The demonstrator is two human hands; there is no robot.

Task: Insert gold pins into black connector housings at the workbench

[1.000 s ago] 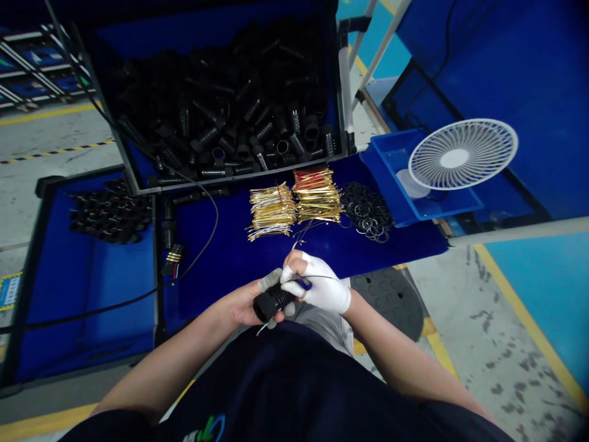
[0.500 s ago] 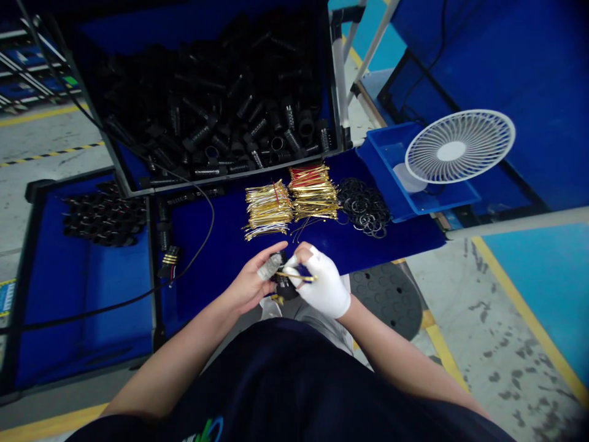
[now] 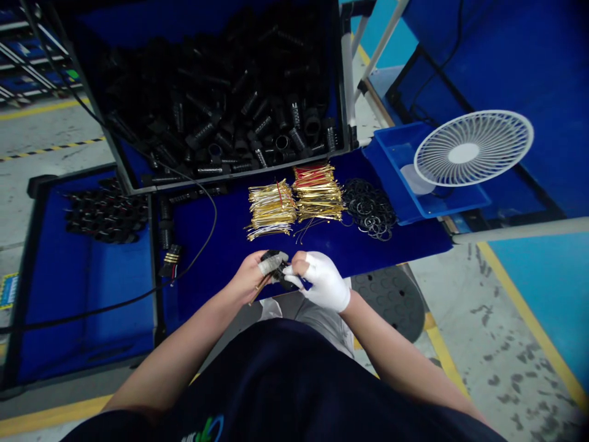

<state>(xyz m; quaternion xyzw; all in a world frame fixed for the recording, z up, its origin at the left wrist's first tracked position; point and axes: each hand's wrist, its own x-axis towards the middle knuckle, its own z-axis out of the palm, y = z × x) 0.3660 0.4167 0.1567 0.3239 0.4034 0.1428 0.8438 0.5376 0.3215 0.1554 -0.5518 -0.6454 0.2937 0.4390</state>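
Note:
My left hand [image 3: 250,277], with grey tape round a finger, is closed about a black cylindrical part [image 3: 278,274] near the blue table's front edge. A thin brass-coloured strip [image 3: 260,290] sticks out below that hand, toward my lap. My right hand [image 3: 324,283] wears a white glove with some fingertips bare. Its fingers are pinched together against the right side of the black part; whatever lies between them is too small to make out. Beyond my hands lie bundles of gold-tipped wires, one with white wires [image 3: 271,210] and one with red wires [image 3: 319,191].
A large bin [image 3: 230,170] of black ribbed parts stands at the back. Black rings [image 3: 369,205] lie right of the wires, beside a blue tray [image 3: 411,202] with a white fan [image 3: 473,149]. A black cable [image 3: 202,255] crosses the left side, over another blue tray [image 3: 115,294].
The brass-coloured strip pointed right across my right fingers; now one projects down-left under my left hand. My left fingers have curled further round the black part, which has turned.

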